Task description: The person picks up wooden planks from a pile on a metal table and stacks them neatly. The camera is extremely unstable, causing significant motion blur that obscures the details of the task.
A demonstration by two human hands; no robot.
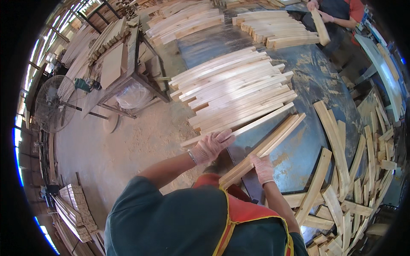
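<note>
My right hand (262, 168), in a pale pinkish knit glove, grips the side of a grooved wooden strip (260, 150), or two strips pressed together. The strip slants from my apron up to the right above the metal table. My left hand (209, 145), in a similar glove, rests with fingers stretched out over a single light wooden strip (267, 118). That strip lies along the near edge of a row of wooden strips (235, 89) set side by side with uneven ends. The underside of my left hand is hidden.
The dark metal table (307, 72) carries sawdust and more rows of strips (277, 29). Loose curved offcuts (331, 149) heap up at the right. A co-worker (337, 17) holds a board at the far right. A workbench (128, 72) and a floor fan (53, 102) stand at left.
</note>
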